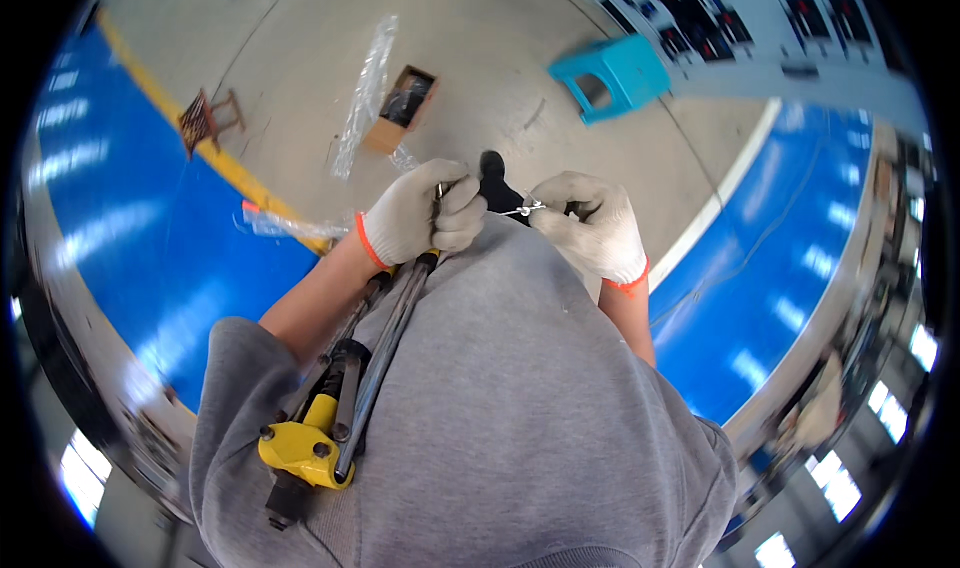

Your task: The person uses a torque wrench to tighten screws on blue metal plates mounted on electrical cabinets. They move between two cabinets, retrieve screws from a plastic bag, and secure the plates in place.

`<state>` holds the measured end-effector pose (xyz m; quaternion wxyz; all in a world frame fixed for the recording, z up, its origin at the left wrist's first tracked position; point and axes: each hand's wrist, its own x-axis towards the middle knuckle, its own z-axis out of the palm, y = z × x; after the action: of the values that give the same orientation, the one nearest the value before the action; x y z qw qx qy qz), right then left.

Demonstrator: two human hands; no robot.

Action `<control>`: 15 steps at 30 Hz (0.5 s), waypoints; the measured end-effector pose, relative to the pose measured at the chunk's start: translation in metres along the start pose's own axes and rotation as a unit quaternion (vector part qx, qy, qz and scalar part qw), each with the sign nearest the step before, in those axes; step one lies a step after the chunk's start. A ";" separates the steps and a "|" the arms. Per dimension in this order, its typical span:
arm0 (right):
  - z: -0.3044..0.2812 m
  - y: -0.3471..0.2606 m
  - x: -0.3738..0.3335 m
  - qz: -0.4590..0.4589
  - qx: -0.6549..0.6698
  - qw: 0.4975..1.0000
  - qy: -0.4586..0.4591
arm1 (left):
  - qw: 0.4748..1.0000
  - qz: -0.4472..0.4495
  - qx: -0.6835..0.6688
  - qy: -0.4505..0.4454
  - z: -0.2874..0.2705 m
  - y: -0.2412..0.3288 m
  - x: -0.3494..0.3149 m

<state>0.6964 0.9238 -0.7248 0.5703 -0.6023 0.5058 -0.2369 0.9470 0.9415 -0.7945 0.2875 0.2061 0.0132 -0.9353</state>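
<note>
My left hand (425,208), in a white knit glove with an orange cuff, is closed in front of my body. A small dark metallic bit shows by its thumb, too small to name. My right hand (592,223), gloved alike, pinches small silvery blind rivets (527,210), whose thin pins point toward the left hand. The two hands are slightly apart. A long-handled hand riveter (305,451) with a yellow head lies against my left side, head toward me. Its handles run up beneath my left wrist.
An open cardboard box (402,110) with dark contents stands on the floor beside clear plastic wrap (366,98). A turquoise stool (612,76) is at the far right, before a grey cabinet (800,78). A small brown stool (208,120) is at the left by a yellow floor line.
</note>
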 end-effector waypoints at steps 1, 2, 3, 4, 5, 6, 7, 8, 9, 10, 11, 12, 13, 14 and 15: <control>-0.003 -0.003 0.014 -0.009 0.013 0.999 -0.033 | 0.999 0.017 -0.027 -0.028 -0.004 0.001 -0.009; -0.006 -0.005 0.030 -0.020 0.023 0.997 -0.075 | 0.997 0.079 -0.005 0.022 -0.001 -0.006 -0.016; -0.009 -0.007 0.046 -0.029 0.037 0.992 -0.113 | 0.993 0.113 -0.032 0.009 0.000 -0.009 -0.021; -0.009 -0.009 0.065 -0.042 0.028 0.986 -0.159 | 0.986 0.153 -0.062 -0.004 -0.005 -0.016 -0.028; -0.007 -0.012 0.084 -0.044 0.025 0.977 -0.207 | 0.976 0.198 -0.090 -0.016 -0.007 -0.026 -0.036; -0.003 -0.015 0.101 -0.044 0.023 0.966 -0.253 | 0.966 0.237 -0.104 0.026 0.000 -0.036 -0.045; 0.004 -0.020 0.114 -0.042 0.018 0.954 -0.297 | 0.959 0.260 -0.111 0.034 -0.001 -0.048 -0.054; 0.011 -0.026 0.126 -0.016 -0.018 0.942 -0.335 | 0.944 0.300 -0.122 0.066 -0.001 -0.065 -0.062; 0.019 -0.033 0.137 -0.019 -0.022 0.926 -0.375 | 0.928 0.334 -0.134 0.098 0.000 -0.083 -0.067; 0.026 -0.041 0.145 -0.020 -0.024 0.913 -0.408 | 0.908 0.371 -0.159 0.112 0.004 -0.102 -0.072; 0.036 -0.046 0.155 -0.023 -0.027 0.899 -0.437 | 0.887 0.407 -0.179 0.122 0.005 -0.119 -0.076; 0.050 -0.049 0.164 -0.001 -0.024 0.886 -0.462 | 0.867 0.437 -0.198 0.132 0.006 -0.135 -0.082; 0.065 -0.050 0.169 -0.023 -0.050 0.871 -0.488 | 0.846 0.472 -0.210 0.135 0.007 -0.158 -0.085; 0.083 -0.051 0.177 -0.045 -0.073 0.855 -0.511 | 0.824 0.504 -0.220 0.138 0.009 -0.178 -0.086; 0.104 -0.055 0.179 -0.068 -0.097 0.840 -0.529 | 0.803 0.533 -0.228 0.138 0.010 -0.196 -0.089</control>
<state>0.8716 0.8041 -0.7501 0.6727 -0.7207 0.1054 0.1299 0.9039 1.1508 -0.7683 0.7746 0.2360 0.1534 -0.5664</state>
